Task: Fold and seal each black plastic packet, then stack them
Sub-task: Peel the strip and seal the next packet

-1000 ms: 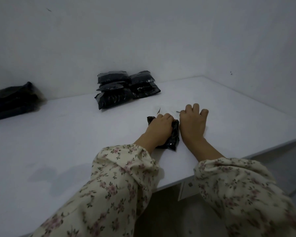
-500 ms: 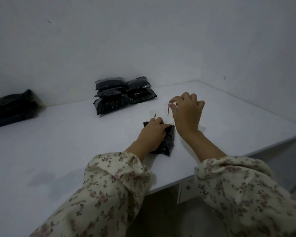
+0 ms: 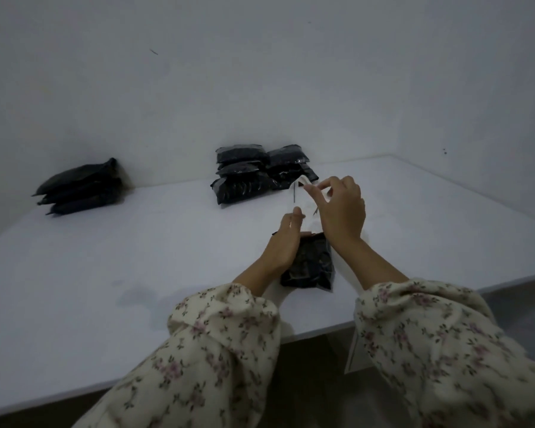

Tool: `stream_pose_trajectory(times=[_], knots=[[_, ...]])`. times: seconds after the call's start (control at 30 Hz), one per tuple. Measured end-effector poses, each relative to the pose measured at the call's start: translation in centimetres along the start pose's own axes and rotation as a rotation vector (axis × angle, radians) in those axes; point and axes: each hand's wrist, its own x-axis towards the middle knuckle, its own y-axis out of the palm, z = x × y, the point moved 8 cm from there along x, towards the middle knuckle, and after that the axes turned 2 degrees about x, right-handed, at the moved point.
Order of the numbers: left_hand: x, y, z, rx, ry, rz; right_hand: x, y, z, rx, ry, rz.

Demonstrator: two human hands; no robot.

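I'm keeping the glossy black plastic packet (image 3: 311,264) pinned near the white counter's (image 3: 105,273) front edge under my curled left hand (image 3: 283,242), while my right hand (image 3: 342,208), flat a second ago, is lifting, pinching a thin pale strip (image 3: 303,181), so sealing is probably beginning.

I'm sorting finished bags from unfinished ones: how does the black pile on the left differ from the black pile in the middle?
The left pile holds long, flat bags with pointed ends; the middle pile holds short, plump packets. The left pile is one stack; the middle pile is two stacks side by side. Both are black plastic, at the back of the white table.
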Motion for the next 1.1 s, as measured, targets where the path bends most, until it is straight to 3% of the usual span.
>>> stream_pose_trajectory(times=[0.1, 0.2, 0.5, 0.73, 0.93, 1.1], knots=[[0.1, -0.5, 0.3, -0.192, -0.064, -0.055, -1.1, -0.1, -1.2, -0.018, 0.036, 0.05], [-0.2, -0.9, 0.3, -0.314, -0.131, -0.083, -2.2, 0.2, -1.9, -0.075, -0.043, 0.123], [0.7, -1.0, 1.7, -0.445, -0.306, -0.207, -3.7, 0.5, -2.1, -0.013, -0.225, 0.176], [0.5, -1.2, 2.2, -0.531, -0.338, -0.239, -4.2, -0.1, -3.2, 0.386, -0.029, 0.215], [-0.1, -0.9, 1.4, -0.575, -0.314, -0.209, -4.8, 0.9, -5.8, 0.791, 0.484, 0.266], [0.0, -0.9, 1.7, -0.549, -0.302, -0.216, -4.4, 0.9, -7.3, 0.66, 0.679, 0.193]])
